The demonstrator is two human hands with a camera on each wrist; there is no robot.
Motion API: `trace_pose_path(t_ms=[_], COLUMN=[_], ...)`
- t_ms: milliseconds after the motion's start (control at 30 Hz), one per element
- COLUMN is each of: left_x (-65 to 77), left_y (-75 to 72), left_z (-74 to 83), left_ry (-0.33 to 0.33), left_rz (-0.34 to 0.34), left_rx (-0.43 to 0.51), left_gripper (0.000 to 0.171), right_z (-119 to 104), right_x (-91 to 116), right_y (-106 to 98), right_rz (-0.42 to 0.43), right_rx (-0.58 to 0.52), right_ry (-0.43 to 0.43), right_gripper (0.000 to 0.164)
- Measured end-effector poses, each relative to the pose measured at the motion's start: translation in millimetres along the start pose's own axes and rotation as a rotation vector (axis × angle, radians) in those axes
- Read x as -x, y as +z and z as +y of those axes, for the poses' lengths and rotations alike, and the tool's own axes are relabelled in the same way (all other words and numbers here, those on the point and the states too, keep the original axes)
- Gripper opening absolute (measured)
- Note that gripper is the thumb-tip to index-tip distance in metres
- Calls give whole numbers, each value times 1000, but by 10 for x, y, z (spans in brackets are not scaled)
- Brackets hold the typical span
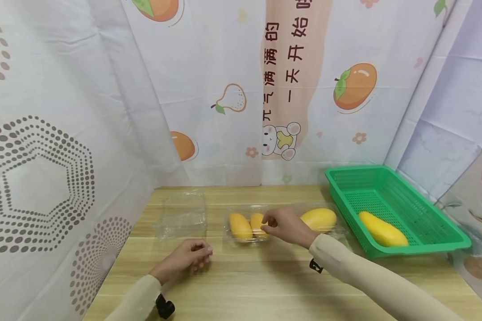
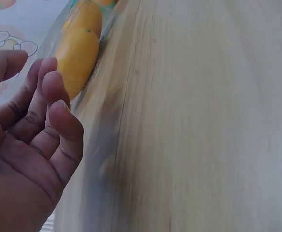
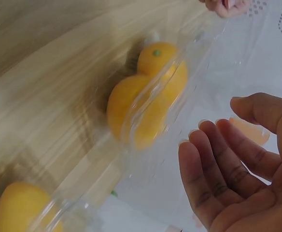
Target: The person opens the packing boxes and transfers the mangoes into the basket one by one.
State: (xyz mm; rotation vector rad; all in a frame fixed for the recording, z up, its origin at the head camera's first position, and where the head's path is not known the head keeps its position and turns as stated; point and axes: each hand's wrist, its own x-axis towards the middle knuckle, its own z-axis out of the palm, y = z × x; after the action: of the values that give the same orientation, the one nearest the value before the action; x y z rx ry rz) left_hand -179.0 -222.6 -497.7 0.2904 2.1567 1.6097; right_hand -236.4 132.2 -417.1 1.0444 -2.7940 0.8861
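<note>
Beyond the right grip [image 1: 285, 225] and the left grip [image 1: 184, 260], a printed curtain [image 1: 225, 58] is hung, apparently as a screen. Beneath both grips, the table [image 1: 225, 290] is used as a flat base. To the right of the right grip, a green basket [image 1: 425, 218] is placed near that arm, presumably so that its contents can be reached without leaning.

Clear containers are ranged across the table: the middle container [image 1: 245, 208] near the right grip's fingertips, the right container [image 1: 340, 228] just right of that grip, and the left container [image 1: 180, 216] beyond the left grip — set apart, perhaps because no fruit is seen in it. Neither grip is closed on anything; both are held with fingers loosely bent, the right one hovering by the fruit.

By count, one basket and three containers are seen. Four mangoes are shown: one basket mango [image 1: 383, 229], one mango in the right container [image 1: 319, 219], and a pair [image 1: 240, 226] side by side in the middle container — though part of the right container is hidden by the arm. Two black bands [image 1: 165, 306] are worn, one per wrist.
</note>
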Motion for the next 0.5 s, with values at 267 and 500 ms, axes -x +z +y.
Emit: trace_pose_path(t_ms=[267, 500], left_x=[-48, -87], left_y=[60, 115], left_z=[25, 37], left_ry=[18, 34], left_rz=[23, 45], left_rx=[9, 8], left_gripper=[40, 41], right_z=[-172, -264], right_x=[-85, -131], right_y=[98, 174], right_rz=[-15, -40], right_rx=[31, 14], right_ry=[-25, -41], right_gripper=[7, 6])
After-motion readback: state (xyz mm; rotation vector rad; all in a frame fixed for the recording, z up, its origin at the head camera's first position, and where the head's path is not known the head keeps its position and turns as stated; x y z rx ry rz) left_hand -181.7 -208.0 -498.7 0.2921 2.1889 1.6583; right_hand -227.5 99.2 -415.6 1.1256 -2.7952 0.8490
